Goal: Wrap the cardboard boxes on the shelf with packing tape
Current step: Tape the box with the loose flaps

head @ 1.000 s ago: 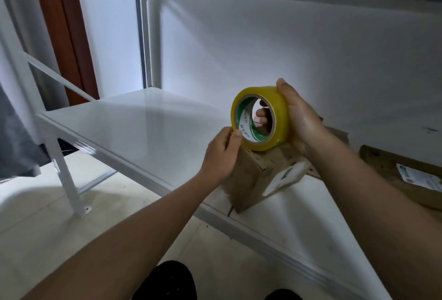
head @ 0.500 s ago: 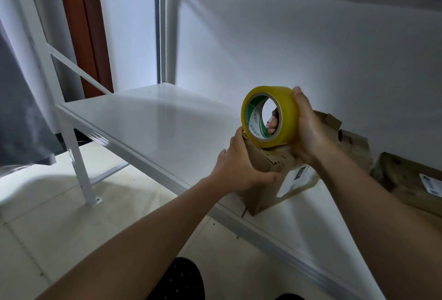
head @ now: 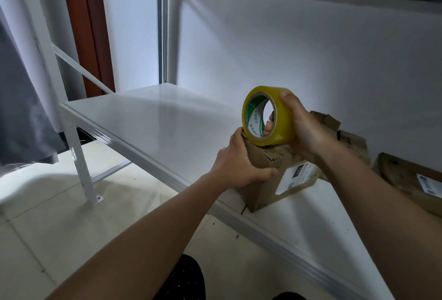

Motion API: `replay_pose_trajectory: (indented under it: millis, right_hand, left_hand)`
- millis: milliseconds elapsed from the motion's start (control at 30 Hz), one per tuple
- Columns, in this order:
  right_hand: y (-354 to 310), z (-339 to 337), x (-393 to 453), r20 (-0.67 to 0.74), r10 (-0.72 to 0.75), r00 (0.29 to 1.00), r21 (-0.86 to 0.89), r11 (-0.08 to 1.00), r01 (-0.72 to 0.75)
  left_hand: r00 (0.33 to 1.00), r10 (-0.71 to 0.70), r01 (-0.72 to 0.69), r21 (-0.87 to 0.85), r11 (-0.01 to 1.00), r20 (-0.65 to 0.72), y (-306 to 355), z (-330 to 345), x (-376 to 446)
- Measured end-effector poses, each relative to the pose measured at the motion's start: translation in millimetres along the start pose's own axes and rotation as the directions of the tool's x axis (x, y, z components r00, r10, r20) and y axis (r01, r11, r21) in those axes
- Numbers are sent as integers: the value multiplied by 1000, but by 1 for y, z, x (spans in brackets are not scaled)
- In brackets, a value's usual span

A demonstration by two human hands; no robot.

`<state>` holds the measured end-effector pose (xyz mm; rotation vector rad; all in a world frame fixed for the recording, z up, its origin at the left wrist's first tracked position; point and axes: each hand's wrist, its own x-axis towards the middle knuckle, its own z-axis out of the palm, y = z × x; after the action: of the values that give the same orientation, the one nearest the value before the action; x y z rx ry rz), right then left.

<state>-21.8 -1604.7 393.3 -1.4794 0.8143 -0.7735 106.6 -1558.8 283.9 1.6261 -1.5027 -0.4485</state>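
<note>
Dim interior scene with a cool cast. The brightest zone is a soft pool of light on the back wall (head: 275,65), directly behind the tape roll (head: 267,115), fading to grey toward the right and upper edges. The glossy shelf (head: 148,118) carries a pale reflection and a thin glare line along its front edge. Shadow fills the underside of the forearms and the floor (head: 47,216) beneath the shelf. Wide-angle distortion bows the uprights at the left edge; fine detail is slightly soft throughout.

A storeroom: white metal shelving (head: 153,120) holding labelled cardboard parcels (head: 406,180) above a tiled floor (head: 47,216).
</note>
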Motion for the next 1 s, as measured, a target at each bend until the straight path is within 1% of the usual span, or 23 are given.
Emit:
replay_pose_trajectory:
  millis: [200, 267, 333, 500, 633, 733, 833, 1000]
  right_hand:
    - [-6, 4, -3, -55, 4, 998, -48, 999, -7]
    - [-12, 4, -3, -43, 12, 999, -82, 996, -15]
    - [-18, 1, -4, -20, 49, 999, -115, 992, -51]
    - [-40, -4, -9, 48, 143, 989, -311, 943, -121]
    - [-54, -11, -17, 39, 210, 977, -483, 860, -166]
    - [-58, -14, -20, 12, 238, 971, -517, 833, -198]
    - [-61, -12, -18, -9, 267, 964, -526, 818, -231]
    - [-64, -13, -8, -25, 307, 951, -503, 819, -278]
  left_hand:
    - [1000, 2, -2, 24, 1000, 5, 1, -1, 1]
    - [1000, 3, -3, 30, 1000, 0, 1, -1, 1]
    - [1000, 13, -13, 44, 999, -3, 2, 0, 1]
    - [1000, 5, -5, 37, 999, -6, 2, 2, 0]
    - [1000, 9, -8, 52, 999, -13, 3, 5, 0]
    - [999, 36, -34, 63, 997, -21, 4, 7, 0]
    - [999, 31, -29, 71, 997, -17, 4, 6, 0]
    - [1000, 31, -31, 75, 997, -3, 4, 5, 1]
